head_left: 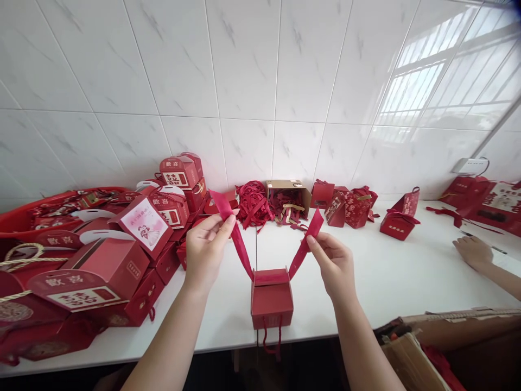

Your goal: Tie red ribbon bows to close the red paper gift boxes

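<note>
A small red gift box (272, 301) stands at the table's front edge, a red cord handle (272, 342) hanging down its near side. From its top a red ribbon (243, 251) rises on both sides in a V shape. My left hand (207, 244) pinches one end of this ribbon between thumb and fingers, above and left of the box. The other end is pinched in my right hand (331, 260), above and right of it. Both ribbon tips stick up past my fingers. Neither hand touches the box itself.
Red gift boxes (97, 266) are heaped on the left beside a red basket (16, 220). Along the wall lie a ribbon pile (254, 203), an open carton (301, 190) and small red boxes (345, 206). Another person's hand (474, 251) rests at right, above a cardboard box (459, 328).
</note>
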The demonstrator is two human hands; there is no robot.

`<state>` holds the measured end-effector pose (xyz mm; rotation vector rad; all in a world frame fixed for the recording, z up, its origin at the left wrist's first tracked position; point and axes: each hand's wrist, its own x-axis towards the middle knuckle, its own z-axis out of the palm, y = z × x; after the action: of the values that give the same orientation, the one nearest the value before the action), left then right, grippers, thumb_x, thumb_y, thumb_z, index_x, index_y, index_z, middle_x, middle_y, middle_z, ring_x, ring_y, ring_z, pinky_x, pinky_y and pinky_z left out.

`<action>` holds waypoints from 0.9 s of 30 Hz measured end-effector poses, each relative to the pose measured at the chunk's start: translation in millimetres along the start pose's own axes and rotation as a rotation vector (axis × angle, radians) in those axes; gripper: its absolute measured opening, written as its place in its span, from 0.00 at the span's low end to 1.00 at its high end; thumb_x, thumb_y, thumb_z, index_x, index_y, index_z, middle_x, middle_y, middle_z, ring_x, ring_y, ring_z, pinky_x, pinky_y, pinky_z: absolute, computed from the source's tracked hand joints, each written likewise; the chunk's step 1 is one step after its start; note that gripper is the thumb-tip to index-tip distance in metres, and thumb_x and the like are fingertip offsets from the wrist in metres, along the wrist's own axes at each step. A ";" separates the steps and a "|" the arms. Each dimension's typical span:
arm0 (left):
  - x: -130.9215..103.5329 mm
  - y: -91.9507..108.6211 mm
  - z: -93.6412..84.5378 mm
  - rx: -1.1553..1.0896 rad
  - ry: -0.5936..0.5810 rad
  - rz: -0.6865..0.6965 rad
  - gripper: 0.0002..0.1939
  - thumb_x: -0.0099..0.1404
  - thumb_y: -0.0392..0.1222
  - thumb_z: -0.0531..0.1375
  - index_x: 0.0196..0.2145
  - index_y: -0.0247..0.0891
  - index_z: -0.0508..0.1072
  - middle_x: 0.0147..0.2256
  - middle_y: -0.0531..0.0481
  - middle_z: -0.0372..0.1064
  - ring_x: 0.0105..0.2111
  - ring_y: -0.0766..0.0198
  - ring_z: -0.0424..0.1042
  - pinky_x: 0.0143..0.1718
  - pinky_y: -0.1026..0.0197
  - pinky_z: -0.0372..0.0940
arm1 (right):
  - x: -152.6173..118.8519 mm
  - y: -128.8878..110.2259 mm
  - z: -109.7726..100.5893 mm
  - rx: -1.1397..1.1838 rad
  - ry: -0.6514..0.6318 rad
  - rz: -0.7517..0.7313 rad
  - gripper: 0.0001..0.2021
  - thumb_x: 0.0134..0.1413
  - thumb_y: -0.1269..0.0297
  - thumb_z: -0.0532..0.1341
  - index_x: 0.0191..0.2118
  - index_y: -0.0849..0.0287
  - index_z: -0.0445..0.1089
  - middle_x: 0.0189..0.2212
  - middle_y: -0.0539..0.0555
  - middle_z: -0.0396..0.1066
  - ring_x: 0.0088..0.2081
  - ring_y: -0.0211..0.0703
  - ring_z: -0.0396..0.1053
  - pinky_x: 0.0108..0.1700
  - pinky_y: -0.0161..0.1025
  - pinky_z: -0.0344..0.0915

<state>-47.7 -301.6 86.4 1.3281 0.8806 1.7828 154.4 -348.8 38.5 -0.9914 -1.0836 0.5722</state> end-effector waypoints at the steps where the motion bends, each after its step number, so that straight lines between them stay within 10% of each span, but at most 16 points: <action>1: -0.2 -0.6 0.2 0.001 -0.026 -0.016 0.14 0.54 0.44 0.65 0.37 0.36 0.78 0.34 0.47 0.77 0.39 0.59 0.74 0.41 0.59 0.68 | 0.4 -1.1 -1.2 0.005 0.003 0.003 0.10 0.49 0.58 0.64 0.33 0.59 0.73 0.29 0.53 0.73 0.31 0.42 0.68 0.34 0.39 0.66; 27: -5.6 -4.5 -2.5 -0.157 -0.189 -0.096 0.08 0.57 0.43 0.65 0.35 0.37 0.78 0.31 0.49 0.77 0.37 0.59 0.75 0.49 0.53 0.63 | 10.9 -12.5 -7.6 0.209 -0.016 -0.022 0.05 0.52 0.62 0.63 0.34 0.55 0.74 0.30 0.51 0.74 0.34 0.40 0.70 0.39 0.38 0.67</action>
<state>-48.3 -304.4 79.5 1.3049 0.6756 1.5895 164.8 -348.9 53.5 -0.7934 -1.0250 0.6623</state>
